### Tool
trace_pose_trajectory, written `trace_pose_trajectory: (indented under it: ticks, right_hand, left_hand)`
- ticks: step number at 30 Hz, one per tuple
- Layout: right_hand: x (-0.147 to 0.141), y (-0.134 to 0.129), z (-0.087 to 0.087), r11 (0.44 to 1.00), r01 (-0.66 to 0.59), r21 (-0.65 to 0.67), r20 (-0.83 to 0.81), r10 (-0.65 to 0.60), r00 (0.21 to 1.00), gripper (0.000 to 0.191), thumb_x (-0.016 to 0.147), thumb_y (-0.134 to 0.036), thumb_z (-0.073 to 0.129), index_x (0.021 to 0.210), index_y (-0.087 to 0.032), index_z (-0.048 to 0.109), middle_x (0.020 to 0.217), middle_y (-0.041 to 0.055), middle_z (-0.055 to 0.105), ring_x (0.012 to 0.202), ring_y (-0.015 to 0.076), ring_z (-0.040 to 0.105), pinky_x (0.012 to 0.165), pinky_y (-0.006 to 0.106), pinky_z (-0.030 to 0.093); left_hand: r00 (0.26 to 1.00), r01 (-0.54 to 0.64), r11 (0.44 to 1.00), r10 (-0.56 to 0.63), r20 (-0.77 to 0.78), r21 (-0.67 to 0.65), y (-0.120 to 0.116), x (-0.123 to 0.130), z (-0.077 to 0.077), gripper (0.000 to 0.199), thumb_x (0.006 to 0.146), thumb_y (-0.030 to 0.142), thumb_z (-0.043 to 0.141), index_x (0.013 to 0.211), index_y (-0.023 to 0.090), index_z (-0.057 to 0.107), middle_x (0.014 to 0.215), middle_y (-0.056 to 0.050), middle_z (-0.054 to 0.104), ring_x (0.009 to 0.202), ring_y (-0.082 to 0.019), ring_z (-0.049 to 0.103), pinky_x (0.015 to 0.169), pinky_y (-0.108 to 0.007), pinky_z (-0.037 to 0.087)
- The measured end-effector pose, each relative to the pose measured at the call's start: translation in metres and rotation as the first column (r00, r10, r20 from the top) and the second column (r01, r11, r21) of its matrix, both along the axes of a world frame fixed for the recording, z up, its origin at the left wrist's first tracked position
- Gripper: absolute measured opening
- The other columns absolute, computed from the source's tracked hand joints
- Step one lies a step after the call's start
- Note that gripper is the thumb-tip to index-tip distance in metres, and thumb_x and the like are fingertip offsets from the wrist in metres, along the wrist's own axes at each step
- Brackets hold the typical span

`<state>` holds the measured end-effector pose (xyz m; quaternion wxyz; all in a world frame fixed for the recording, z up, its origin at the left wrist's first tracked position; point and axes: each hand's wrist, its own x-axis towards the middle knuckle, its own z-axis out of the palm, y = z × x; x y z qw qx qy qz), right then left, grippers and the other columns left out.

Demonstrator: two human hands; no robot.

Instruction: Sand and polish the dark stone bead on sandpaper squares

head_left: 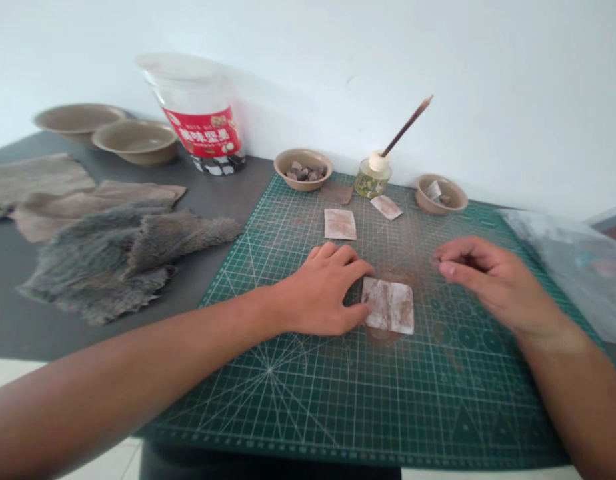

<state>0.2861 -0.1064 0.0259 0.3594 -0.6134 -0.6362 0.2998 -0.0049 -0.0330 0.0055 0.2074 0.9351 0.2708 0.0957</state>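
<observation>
A pale stained rectangular patch [389, 305] lay on the green cutting mat [268, 393], right of its centre, its long edges roughly square to the mat's grid. The left hand [321, 290] rested against the patch's left edge, with the fingertips [364, 268] and thumb at its corners, apparently to keep it from sliding, though whether it was gripped could not be told. The right hand [488, 277] was apart from it, curled above the mat with thumb and fingers drawn close; nothing showed between them. Two similar patches [340, 224] sat nearer the mat's far edge, beside a brown scrap [335, 193], as if set out in reach. Along that edge stood a bowl of dark stones [303, 169], a glass bottle [372, 177] holding a thin brush [407, 125], and a bowl with a scrap [441, 193]. Grey fur pelts [113, 260] lay on the table [238, 193] off the mat's left edge, with a plastic bag [563, 267] at its right corner.
</observation>
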Motion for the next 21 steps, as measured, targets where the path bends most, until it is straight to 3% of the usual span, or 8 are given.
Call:
trace_pose_trajectory:
  ticks: [3,5,10,14,18,21]
  right_hand:
    - [-0.014,-0.005,-0.001,0.998,-0.040,-0.041,-0.458,0.017,0.889,0.021,0.089,-0.043,0.069,0.104,-0.030,0.063,0.089,0.0012,0.061,0.070,0.0162,0.054,0.062,0.030,0.047]
    - [-0.030,-0.010,-0.002,0.992,-0.108,-0.058,-0.598,0.052,0.800,0.027,0.088,-0.046,0.068,0.108,-0.030,0.061,0.088,0.0016,0.059,0.066,0.0155,0.051,0.059,0.030,0.046]
    - [-0.069,-0.022,-0.004,0.946,-0.290,-0.143,-0.768,0.078,0.635,0.030,0.086,-0.048,0.072,0.102,-0.028,0.056,0.086,-0.0001,0.059,0.060,0.0118,0.051,0.056,0.027,0.047]
    - [-0.080,-0.025,-0.005,0.922,-0.345,-0.177,-0.868,0.019,0.496,0.030,0.086,-0.040,0.075,0.092,-0.025,0.050,0.080,-0.0038,0.057,0.058,0.0090,0.052,0.055,0.023,0.047]
    - [-0.081,-0.024,-0.007,0.909,-0.379,-0.173,-0.900,0.011,0.436,0.030,0.087,-0.037,0.076,0.090,-0.024,0.049,0.073,-0.0062,0.054,0.058,0.0081,0.053,0.056,0.021,0.048]
    - [-0.082,-0.024,-0.010,0.901,-0.404,-0.157,-0.906,0.031,0.422,0.032,0.088,-0.036,0.076,0.088,-0.023,0.047,0.073,-0.0068,0.054,0.057,0.0074,0.054,0.055,0.020,0.048]
  left_hand:
    - [0.998,-0.038,0.999,0.037,0.058,0.022,-0.002,0.004,0.000,0.057,0.088,0.054,0.061,0.136,0.024,0.055,0.124,-0.009,0.056,0.117,-0.031,0.048,0.105,-0.051,0.037]
    - [0.987,-0.047,0.997,0.038,0.153,0.059,-0.005,0.008,0.000,0.061,0.090,0.055,0.061,0.141,0.023,0.051,0.127,-0.010,0.056,0.118,-0.030,0.048,0.106,-0.050,0.036]
    - [0.878,0.000,0.980,-0.095,0.468,0.199,-0.013,0.016,0.004,0.053,0.094,0.052,0.060,0.136,0.021,0.054,0.125,-0.010,0.058,0.116,-0.025,0.053,0.103,-0.042,0.041]
    - [0.802,0.004,0.976,-0.133,0.582,0.217,-0.017,0.020,0.006,0.041,0.092,0.046,0.066,0.126,0.023,0.061,0.127,-0.010,0.057,0.113,-0.022,0.056,0.101,-0.039,0.047]
    - [0.773,0.064,0.982,-0.161,0.613,0.177,-0.018,0.021,0.009,0.023,0.091,0.035,0.069,0.111,0.023,0.064,0.117,-0.007,0.062,0.109,-0.020,0.060,0.100,-0.038,0.049]
    - [0.743,0.183,0.982,-0.164,0.648,0.039,-0.019,0.021,0.011,0.013,0.092,0.028,0.067,0.102,0.021,0.061,0.112,-0.006,0.063,0.106,-0.018,0.062,0.098,-0.037,0.052]
